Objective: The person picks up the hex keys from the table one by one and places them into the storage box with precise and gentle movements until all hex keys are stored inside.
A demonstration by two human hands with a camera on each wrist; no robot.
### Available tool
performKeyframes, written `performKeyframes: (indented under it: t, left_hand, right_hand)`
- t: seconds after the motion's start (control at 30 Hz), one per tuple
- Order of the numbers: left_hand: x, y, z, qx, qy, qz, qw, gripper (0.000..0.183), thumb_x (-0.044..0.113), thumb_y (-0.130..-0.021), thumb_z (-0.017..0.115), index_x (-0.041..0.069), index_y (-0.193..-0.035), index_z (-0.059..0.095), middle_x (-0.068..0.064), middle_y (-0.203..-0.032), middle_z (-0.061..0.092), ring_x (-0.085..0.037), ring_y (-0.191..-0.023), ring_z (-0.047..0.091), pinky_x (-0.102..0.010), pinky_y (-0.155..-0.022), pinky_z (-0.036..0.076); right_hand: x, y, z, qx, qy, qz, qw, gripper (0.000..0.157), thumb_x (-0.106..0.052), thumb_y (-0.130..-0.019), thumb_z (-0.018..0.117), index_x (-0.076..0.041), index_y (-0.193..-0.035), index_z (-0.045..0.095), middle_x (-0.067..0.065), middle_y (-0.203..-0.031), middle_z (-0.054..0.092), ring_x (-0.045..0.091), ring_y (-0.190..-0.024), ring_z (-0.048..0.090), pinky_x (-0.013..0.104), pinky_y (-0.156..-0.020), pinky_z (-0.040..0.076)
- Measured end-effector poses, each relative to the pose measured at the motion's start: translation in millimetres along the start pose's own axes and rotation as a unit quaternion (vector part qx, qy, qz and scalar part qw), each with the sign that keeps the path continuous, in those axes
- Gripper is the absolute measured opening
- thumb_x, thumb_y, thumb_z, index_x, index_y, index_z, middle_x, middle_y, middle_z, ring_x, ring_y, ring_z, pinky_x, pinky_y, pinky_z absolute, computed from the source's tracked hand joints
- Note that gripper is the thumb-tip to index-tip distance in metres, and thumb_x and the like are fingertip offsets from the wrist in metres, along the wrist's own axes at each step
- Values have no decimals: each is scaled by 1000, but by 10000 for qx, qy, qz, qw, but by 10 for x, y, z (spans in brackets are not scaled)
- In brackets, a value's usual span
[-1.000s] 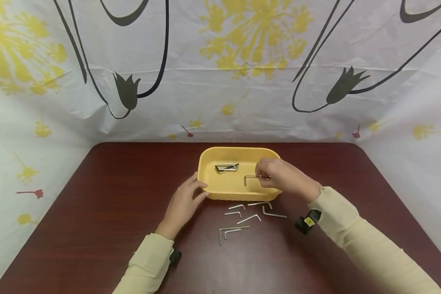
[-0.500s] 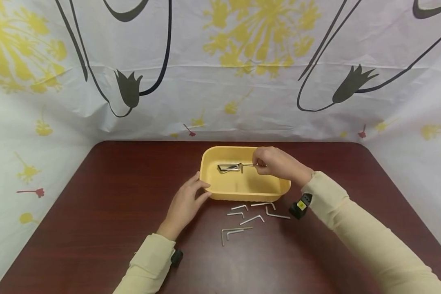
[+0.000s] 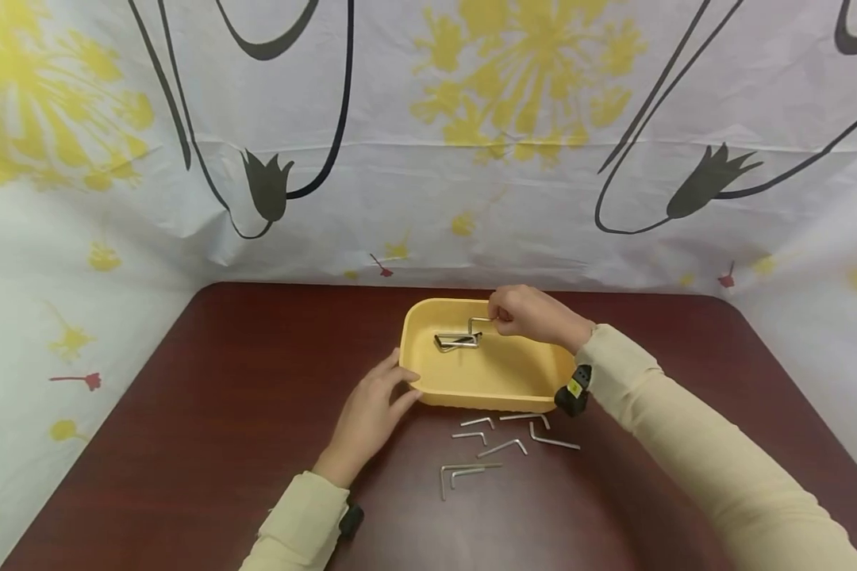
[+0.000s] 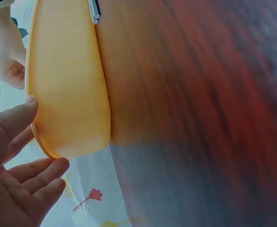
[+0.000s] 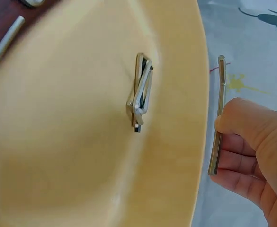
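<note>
My right hand (image 3: 534, 314) pinches an L-shaped hex key (image 3: 480, 319) between thumb and fingers, raised over the far part of a yellow plastic tray (image 3: 482, 400). In the right wrist view the held hex key (image 5: 216, 146) stands past the tray's rim, its short arm pointing away from the fingers. A small pile of hex keys (image 3: 459, 342) lies inside the tray, just below the held one. At the tray's near left corner my left hand (image 3: 367, 408) grips the rim, with the thumb (image 4: 20, 116) against the outer wall.
Several loose hex keys lie on the dark red table (image 3: 271, 396) in front of the tray, among them a long one (image 3: 559, 442) at the right and a larger one (image 3: 464, 466) nearest me. A patterned white cloth (image 3: 400, 190) hangs behind the table.
My right hand has moved back and left across the tray, bringing the held hex key to the pile's far side. The left hand stays at the tray's corner. The head view has shifted slightly.
</note>
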State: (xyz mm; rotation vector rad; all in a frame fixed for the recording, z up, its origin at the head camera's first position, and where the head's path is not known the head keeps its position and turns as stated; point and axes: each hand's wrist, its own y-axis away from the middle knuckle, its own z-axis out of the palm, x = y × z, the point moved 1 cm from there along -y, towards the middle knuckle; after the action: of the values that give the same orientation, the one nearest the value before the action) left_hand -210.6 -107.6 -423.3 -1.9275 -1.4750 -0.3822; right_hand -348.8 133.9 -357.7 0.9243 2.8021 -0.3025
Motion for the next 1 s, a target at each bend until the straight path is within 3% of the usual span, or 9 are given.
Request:
performKeyframes:
  t: [0.4,0.67,0.83,1.0]
  left_hand:
    - [32,30,-27,-34,-45,-45,10000,23,21,-82,72,12,-102,69,-15,-137,47,-28,-123,47,-43,-95,43]
    - [41,83,-37,36,-79,64,9999,24,21,-81,73,12,-102,69,-15,-136,48,-28,-122,48,-43,-94,44]
    - [62,114,-47,14,-136,27,9999,23,22,-81,73,13,-102,69,-14,-136,48,-27,-122,48,-43,-94,44]
    - [87,122,-56,-8,-171,142,9998,23,23,-81,73,13,-102,68,-14,-136,48,-27,-122,48,-42,-94,44]
  right_hand:
    - [64,-206,-1,-160,167,-94,9997,11,5,-76,62,-5,-80,63,1,-71,53,13,-64,45,31,-62,44]
    - [30,-307,125,-342,258,-232,9988,17,4,-79,62,-10,-72,57,-1,-66,45,12,-60,37,28,-56,33]
    - [-39,-372,200,-498,460,-469,9966,18,1,-79,65,-10,-68,56,-3,-65,42,10,-59,36,25,-54,32]
    - [-104,-416,241,-568,542,-404,9961,18,0,-79,66,-10,-68,56,-4,-64,42,10,-57,36,25,-53,31]
